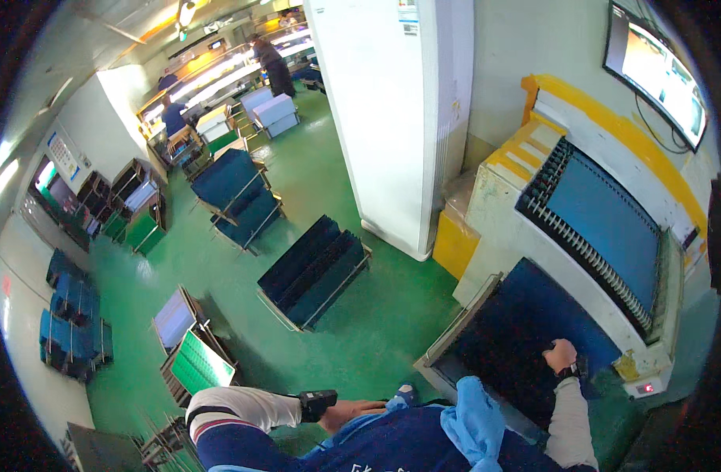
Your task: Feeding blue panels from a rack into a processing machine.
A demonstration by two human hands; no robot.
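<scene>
At four o'clock in the head view lies a dark blue panel, flat on the machine's feed tray, its long axis running from seven toward one o'clock into the roller bed. Right hand rests on the panel's near right part, fingers curled; whether they grip cannot be told. Left hand lies flat, fingers extended, against the blue garment at six o'clock, well apart, holding nothing. Racks of blue panels stand on the green floor.
</scene>
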